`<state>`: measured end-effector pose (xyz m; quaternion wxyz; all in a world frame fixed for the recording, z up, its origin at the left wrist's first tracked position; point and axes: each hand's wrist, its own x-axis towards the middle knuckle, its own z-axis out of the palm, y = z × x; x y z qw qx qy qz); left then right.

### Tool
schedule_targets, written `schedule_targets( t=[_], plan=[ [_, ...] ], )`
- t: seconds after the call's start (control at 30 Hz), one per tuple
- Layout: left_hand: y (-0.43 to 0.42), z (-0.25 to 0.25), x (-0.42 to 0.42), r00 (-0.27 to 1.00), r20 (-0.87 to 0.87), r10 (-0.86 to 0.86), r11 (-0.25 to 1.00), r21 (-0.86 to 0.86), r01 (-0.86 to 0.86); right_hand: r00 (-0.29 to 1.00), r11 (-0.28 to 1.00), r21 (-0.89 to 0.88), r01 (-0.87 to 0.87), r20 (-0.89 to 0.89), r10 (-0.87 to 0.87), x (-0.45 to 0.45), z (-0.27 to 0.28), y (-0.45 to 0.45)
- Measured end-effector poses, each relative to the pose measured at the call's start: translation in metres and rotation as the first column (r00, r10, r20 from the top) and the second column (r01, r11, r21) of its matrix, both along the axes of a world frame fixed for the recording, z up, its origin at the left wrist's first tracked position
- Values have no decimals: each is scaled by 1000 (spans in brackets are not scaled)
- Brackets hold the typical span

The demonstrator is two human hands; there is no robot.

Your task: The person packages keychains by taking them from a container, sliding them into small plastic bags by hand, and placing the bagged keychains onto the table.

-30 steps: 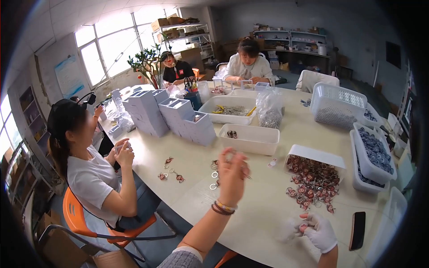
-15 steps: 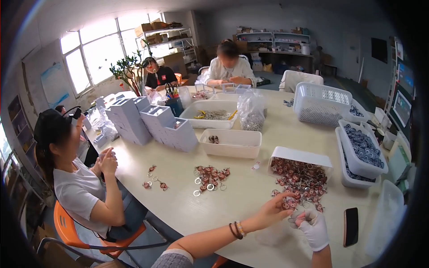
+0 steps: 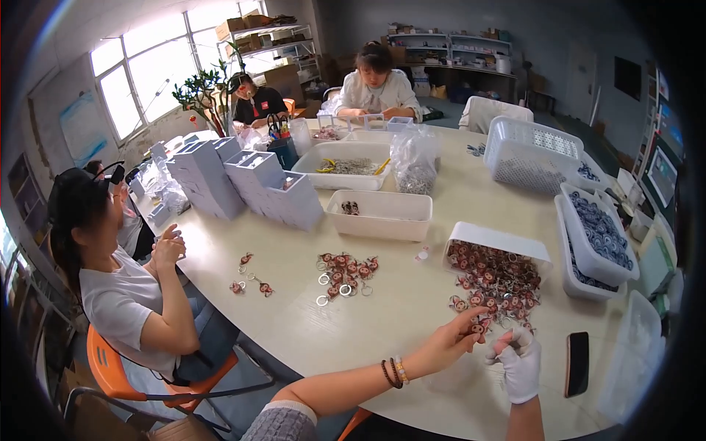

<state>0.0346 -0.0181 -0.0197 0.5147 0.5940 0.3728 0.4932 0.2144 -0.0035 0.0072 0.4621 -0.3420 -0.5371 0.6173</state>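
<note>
Left grip (image 3: 446, 345) pinches a reddish charm (image 3: 479, 326); right gloved grip (image 3: 521, 371), just beside it, is curled, contents unclear. The charm pile (image 3: 494, 278) beyond both could snag the pinched one if parts tangle; a loose pinch could drop it

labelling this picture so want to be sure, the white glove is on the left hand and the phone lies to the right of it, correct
Not quite: in the head view the white glove is on the right hand; the left hand has none. The phone does lie to the right of it.
</note>
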Motion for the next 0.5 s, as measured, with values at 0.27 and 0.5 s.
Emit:
schedule_targets(
  t=[0.27, 0.5],
  plan=[
    [-10, 7, 6, 997, -32, 70, 997, -11, -70, 998, 996, 61, 66, -21, -65, -1, -14, 4],
    [-11, 7, 14, 997, 40, 62, 998, -13, -61, 989, 992, -66, 112, -90, -117, -9, -6, 0]
  ],
)
